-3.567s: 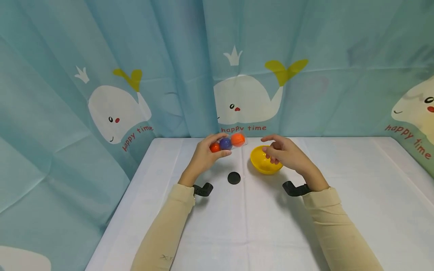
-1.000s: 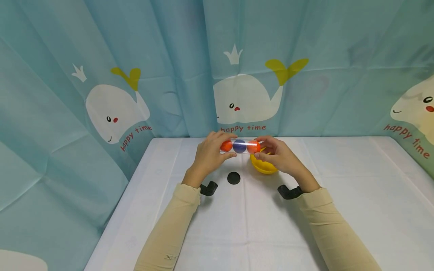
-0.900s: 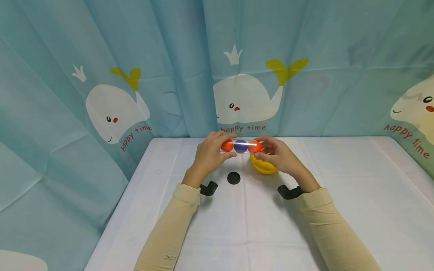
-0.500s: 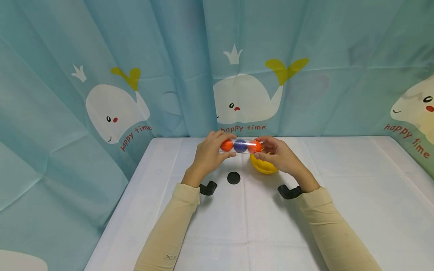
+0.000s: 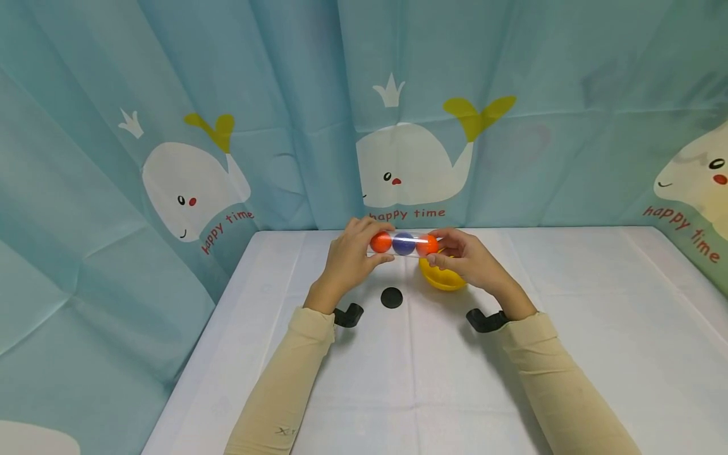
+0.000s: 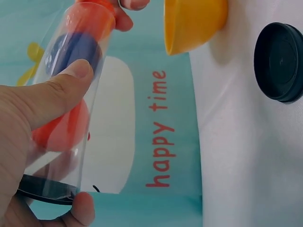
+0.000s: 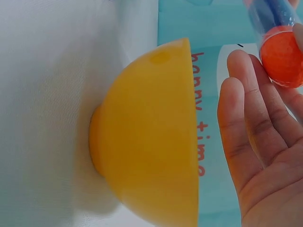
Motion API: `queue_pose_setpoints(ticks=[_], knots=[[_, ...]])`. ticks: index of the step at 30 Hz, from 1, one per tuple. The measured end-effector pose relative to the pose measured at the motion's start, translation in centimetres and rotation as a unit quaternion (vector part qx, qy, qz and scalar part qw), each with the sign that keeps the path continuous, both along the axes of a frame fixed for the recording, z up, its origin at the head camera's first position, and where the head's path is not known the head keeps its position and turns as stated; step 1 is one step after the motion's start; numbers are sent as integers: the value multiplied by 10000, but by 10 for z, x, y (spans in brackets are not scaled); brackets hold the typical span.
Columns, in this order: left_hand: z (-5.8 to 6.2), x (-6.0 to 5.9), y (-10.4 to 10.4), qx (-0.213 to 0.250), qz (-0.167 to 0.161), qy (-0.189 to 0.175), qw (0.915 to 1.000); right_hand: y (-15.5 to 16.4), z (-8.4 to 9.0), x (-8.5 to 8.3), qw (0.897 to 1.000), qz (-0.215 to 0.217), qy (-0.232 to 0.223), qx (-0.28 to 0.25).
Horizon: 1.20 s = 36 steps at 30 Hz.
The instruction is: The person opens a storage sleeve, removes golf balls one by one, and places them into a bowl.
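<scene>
Both hands are up near the far edge of the worktop [image 5: 569, 328], and a clear tube [image 5: 405, 244] is held between them, lying sideways in the air. The left hand [image 5: 347, 262] is curled round the shut end of the tube, with the thumb pressed on its side and a black cap [image 6: 45, 191] seen on that end. The right hand [image 5: 463, 259] is at the other end, fingers [image 7: 251, 127] nearly straight, with the fingertips against the tube's mouth; whether it really grips the tube cannot be told.

Three balls are lined up inside the tube: an orange ball [image 5: 380, 242] by the left hand, a blue ball [image 5: 403, 243] in the middle, and another orange ball [image 5: 428, 244] right at the open end. A yellow bowl [image 5: 440, 278] sits on the worktop just under the right hand. A black lid [image 5: 391, 297] lies on the worktop, near the bowl, toward the person.

Things could go wrong here. If the tube is tipped too fast, all three balls may be shot out at once. One could be bounced off the bowl's rim and rolled off the worktop edge. If the mouth is not kept over the bowl, a ball may be dropped beside it. The smooth tube could also be slipped from the left hand.
</scene>
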<state>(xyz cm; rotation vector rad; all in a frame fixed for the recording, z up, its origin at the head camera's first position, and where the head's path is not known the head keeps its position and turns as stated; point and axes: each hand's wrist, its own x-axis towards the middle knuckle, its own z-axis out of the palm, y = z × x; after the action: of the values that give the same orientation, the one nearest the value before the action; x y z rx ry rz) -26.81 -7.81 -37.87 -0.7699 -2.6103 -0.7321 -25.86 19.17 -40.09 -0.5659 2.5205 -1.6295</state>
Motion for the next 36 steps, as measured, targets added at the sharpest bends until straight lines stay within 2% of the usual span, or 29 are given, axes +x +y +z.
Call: queue_pose_setpoints(ticks=[16, 30, 36], knots=[[-4, -3, -1, 220, -9, -257, 9994, 3, 0, -1, 9992, -63, -350, -188], [-4, -3, -1, 297, 26, -340, 9990, 9, 3, 0, 9990, -235, -325, -179], [-5, -4, -2, 350, 63, -456, 9983, 14, 4, -1, 9990, -414, -156, -71]])
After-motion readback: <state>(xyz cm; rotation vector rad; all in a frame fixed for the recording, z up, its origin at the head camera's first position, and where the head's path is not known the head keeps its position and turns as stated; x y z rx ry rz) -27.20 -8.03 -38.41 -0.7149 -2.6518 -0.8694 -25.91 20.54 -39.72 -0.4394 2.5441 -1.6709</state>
